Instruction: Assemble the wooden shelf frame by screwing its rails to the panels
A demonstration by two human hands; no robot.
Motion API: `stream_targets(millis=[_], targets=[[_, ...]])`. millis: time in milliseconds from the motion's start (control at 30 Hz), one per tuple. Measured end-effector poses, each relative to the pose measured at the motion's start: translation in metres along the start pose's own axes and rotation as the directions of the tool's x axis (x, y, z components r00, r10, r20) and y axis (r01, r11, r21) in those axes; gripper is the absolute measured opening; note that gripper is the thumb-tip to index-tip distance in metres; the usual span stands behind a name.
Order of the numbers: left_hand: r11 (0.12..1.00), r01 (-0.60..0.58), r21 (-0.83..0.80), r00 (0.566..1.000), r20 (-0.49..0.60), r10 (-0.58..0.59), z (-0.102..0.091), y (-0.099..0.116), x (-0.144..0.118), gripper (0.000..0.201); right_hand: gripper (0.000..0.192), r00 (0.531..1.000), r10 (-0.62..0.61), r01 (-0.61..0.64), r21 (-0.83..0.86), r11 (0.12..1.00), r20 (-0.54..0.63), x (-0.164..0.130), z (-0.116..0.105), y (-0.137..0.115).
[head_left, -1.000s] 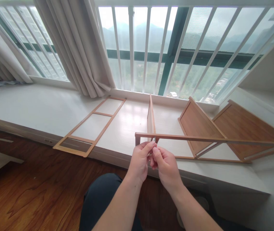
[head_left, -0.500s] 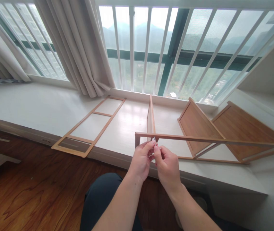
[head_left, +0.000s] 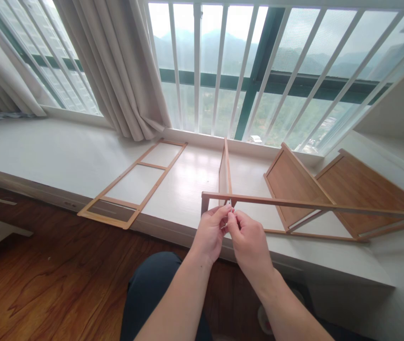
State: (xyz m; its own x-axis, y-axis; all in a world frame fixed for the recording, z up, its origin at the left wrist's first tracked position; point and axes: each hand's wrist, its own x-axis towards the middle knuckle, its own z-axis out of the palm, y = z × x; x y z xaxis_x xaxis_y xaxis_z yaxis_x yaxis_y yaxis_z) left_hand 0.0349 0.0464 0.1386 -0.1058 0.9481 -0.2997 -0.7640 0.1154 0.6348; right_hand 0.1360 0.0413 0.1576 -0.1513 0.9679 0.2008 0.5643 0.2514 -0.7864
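Note:
My left hand [head_left: 211, 232] and my right hand [head_left: 249, 241] meet fingertip to fingertip just under the near rail of a half-built wooden shelf frame [head_left: 294, 203] that stands on the white window ledge [head_left: 46, 156]. Between the fingertips sits a small metal piece [head_left: 229, 214], thin and light-coloured; both hands pinch it right below the rail, where an upright wooden panel [head_left: 225, 168] joins it. Two slanted wooden shelf boards [head_left: 290, 182] lean inside the frame to the right.
A flat wooden side frame [head_left: 134, 184] with open panels lies on the ledge to the left. Beige curtains [head_left: 117, 71] hang at the back left, before a window with white bars [head_left: 244, 71]. Dark wooden floor [head_left: 46, 284] lies below, and my knee [head_left: 155, 289] shows beneath my arms.
Both hands have risen slightly and closed in on the underside of the rail; the view has shifted a little. The frame and boards have not moved.

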Motion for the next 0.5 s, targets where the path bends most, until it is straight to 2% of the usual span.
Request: stream_targets(millis=[100, 267, 400, 500], targets=[[1.0, -0.004, 0.005, 1.0, 0.017, 0.004, -0.0001, -0.0007, 0.0001, 0.024, 0.035, 1.0, -0.001, 0.005, -0.124, 0.992, 0.031, 0.0022, -0.006, -0.0046], [1.0, 0.008, 0.005, 0.999, 0.04, -0.008, 0.0012, -0.0011, 0.0001, 0.023, 0.031, 1.0, -0.021, 0.022, -0.289, 0.957, 0.007, 0.0042, -0.0113, -0.0075], [1.0, -0.004, -0.01, 1.0, 0.024, 0.004, 0.0022, -0.0006, 0.0001, 0.024, 0.037, 0.995, -0.092, 0.083, -0.215, 0.973, -0.03, 0.0048, -0.0091, -0.0025], [1.0, -0.005, -0.005, 1.0, 0.012, 0.005, 0.002, -0.0005, 0.0001, 0.023, 0.038, 0.995, -0.094, 0.09, -0.132, 0.987, -0.027, 0.0051, -0.0073, 0.0009]])
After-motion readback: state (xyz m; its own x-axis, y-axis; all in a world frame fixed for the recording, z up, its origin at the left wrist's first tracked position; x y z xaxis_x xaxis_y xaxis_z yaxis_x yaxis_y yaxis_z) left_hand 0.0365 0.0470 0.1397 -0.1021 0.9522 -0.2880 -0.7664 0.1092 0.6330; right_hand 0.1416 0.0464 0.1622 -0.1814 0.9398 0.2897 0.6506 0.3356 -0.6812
